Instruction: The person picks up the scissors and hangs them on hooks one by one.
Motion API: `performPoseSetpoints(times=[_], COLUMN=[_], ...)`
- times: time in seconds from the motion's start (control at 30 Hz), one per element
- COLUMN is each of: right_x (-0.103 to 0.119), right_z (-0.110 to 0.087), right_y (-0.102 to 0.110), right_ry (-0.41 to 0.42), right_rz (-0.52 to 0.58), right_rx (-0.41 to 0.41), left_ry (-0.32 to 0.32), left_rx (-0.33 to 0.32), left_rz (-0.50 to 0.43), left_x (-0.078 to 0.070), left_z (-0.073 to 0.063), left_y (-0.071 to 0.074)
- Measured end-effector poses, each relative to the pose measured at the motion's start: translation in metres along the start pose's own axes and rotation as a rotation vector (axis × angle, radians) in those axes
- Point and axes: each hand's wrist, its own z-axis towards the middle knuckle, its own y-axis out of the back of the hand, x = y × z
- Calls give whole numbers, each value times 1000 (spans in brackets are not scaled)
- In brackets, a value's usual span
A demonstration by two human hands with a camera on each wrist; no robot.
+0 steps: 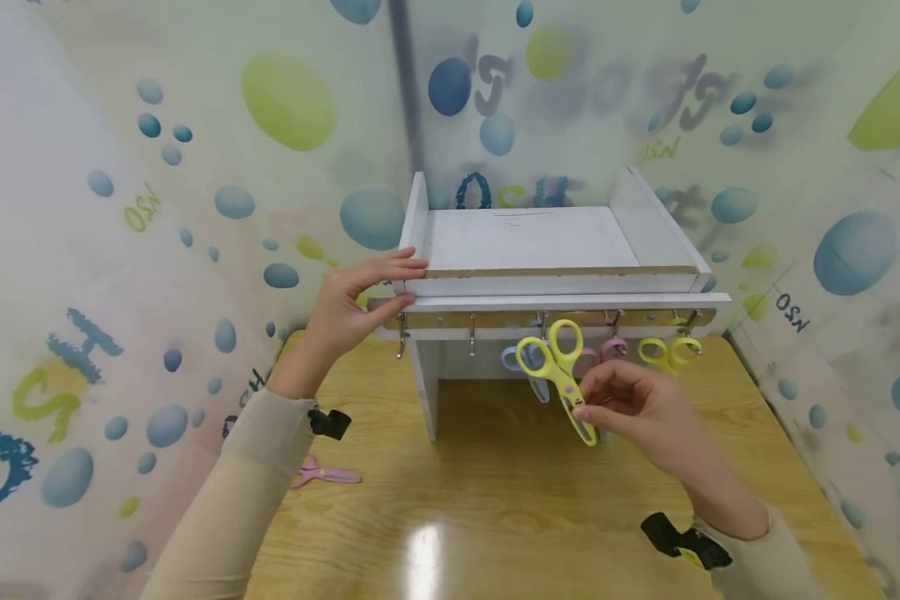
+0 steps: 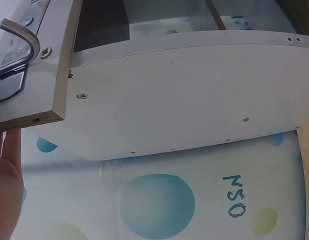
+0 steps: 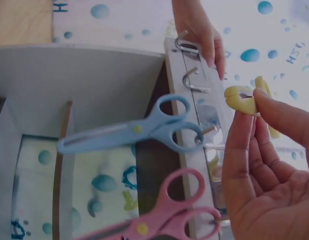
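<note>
My right hand (image 1: 637, 408) pinches yellow scissors (image 1: 557, 371) by the blade end between thumb and fingers, with the two handle loops pointing up. They are in front of the hook rail (image 1: 487, 320) of a white wooden shelf (image 1: 528, 237). My left hand (image 1: 356, 296) holds the shelf's left front corner, fingers over the top and thumb at the rail. Blue scissors (image 3: 129, 131) hang by one loop from a metal hook. Pink scissors (image 3: 167, 210) hang beside them. Another yellow pair (image 1: 669, 353) hangs at the rail's right end.
A second pair of pink scissors (image 1: 326, 473) lies on the wooden table (image 1: 480, 517) at the left. At the rail's left end, two hooks (image 1: 472, 335) carry nothing. Patterned walls (image 1: 285, 167) stand close around the table.
</note>
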Motion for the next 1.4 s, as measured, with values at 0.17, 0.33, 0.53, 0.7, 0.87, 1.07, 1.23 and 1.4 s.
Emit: performPoseSetpoints(times=[0.17, 0.33, 0.53, 0.7, 0.87, 1.07, 1.23, 1.4], right_x=[-4, -11, -19, -25, -27, -28, -26, -22], right_z=[8, 19, 29, 35, 36, 33, 27, 22], right_y=[-17, -37, -55, -61, -64, -64, -56, -42], right_ry=[1, 24, -39, -74, -93, -54, -8, 76], right_rz=[65, 70, 15, -31, -85, -164, -161, -174], right_rx=[59, 111, 130, 134, 116, 61, 39, 20], left_ry=[13, 12, 11, 4, -4, -13, -8, 5], left_rx=[15, 13, 13, 8, 5, -3, 0, 7], left_rz=[9, 9, 16, 19, 18, 10, 6, 9], left_x=[1, 0, 1, 2, 0, -1, -1, -1], left_z=[0, -1, -2, -2, -1, -1, -1, -1], left_y=[0, 0, 1, 1, 2, 2, 2, 2])
